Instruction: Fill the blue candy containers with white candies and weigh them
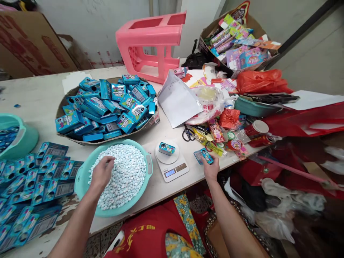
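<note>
My left hand (103, 171) is over the left part of a turquoise basin (149, 166) full of small pale candies (126, 175). Its fingers are curled together, and whatever they may hold is hidden. At the table's front edge my right hand (211, 169) grips a small blue candy box (206, 156) with a round dark opening. A second blue piece (198, 156) shows right beside that box; whether it is also held I cannot tell. Between my hands stands a white digital scale (174, 172) with its display lit. One blue candy box (167, 148) lies on its round plate.
Behind the basin, a cardboard tray (107, 142) is heaped with blue boxes. Rows of blue boxes (52, 168) stand at left beside another turquoise basin (29, 138). Black scissors (188, 133), bags and wrappers clutter the right side. A pink stool (153, 39) lies at the back.
</note>
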Demonstrator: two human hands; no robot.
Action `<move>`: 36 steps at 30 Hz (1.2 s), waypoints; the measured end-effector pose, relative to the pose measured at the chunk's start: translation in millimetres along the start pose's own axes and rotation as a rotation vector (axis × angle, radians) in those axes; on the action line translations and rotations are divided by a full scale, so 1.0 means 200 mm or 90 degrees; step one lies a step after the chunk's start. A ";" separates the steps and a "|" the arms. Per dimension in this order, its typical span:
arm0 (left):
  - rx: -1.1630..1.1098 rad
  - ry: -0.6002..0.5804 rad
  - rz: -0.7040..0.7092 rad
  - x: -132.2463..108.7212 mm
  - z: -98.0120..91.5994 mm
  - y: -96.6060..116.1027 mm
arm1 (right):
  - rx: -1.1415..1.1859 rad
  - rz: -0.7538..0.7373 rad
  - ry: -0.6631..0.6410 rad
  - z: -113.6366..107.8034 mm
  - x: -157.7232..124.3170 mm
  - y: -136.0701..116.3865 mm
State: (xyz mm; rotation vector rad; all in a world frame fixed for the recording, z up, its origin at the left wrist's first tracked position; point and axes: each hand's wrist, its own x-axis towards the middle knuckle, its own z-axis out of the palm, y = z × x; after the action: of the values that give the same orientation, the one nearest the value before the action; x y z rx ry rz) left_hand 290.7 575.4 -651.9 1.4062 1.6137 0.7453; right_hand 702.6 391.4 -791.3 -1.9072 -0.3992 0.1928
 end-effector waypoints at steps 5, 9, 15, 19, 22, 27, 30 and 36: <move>0.255 0.001 0.149 -0.03 0.02 -0.03 | -0.120 -0.275 0.010 0.09 -0.13 -0.24; 0.111 0.045 0.110 -0.06 0.09 0.03 | -0.066 -0.287 -0.240 0.36 -0.27 -0.43; -0.289 0.001 -0.074 -0.13 0.21 0.18 | 0.032 -0.319 -0.431 0.49 -0.36 -0.85; -0.653 -0.025 -0.213 -0.16 0.21 0.31 | 0.006 -0.531 -0.539 0.47 -0.47 -1.18; -0.802 0.024 -0.282 -0.13 0.18 0.34 | -0.048 -0.606 -0.598 0.55 -0.59 -1.28; -0.906 0.107 -0.285 -0.10 0.13 0.28 | -0.071 -0.638 -0.608 0.65 -0.71 -1.29; -0.885 0.104 -0.326 -0.11 0.11 0.25 | -0.077 -0.638 -0.610 0.63 -0.73 -1.30; -0.882 0.077 -0.267 -0.10 0.14 0.26 | -0.037 -0.594 -0.592 0.62 -0.73 -1.29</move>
State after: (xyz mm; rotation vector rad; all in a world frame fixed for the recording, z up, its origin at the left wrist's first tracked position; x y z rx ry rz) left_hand 339.0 562.5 -615.9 0.0253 0.9487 1.2970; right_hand 479.4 528.1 -604.4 -1.3918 -1.8563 0.4264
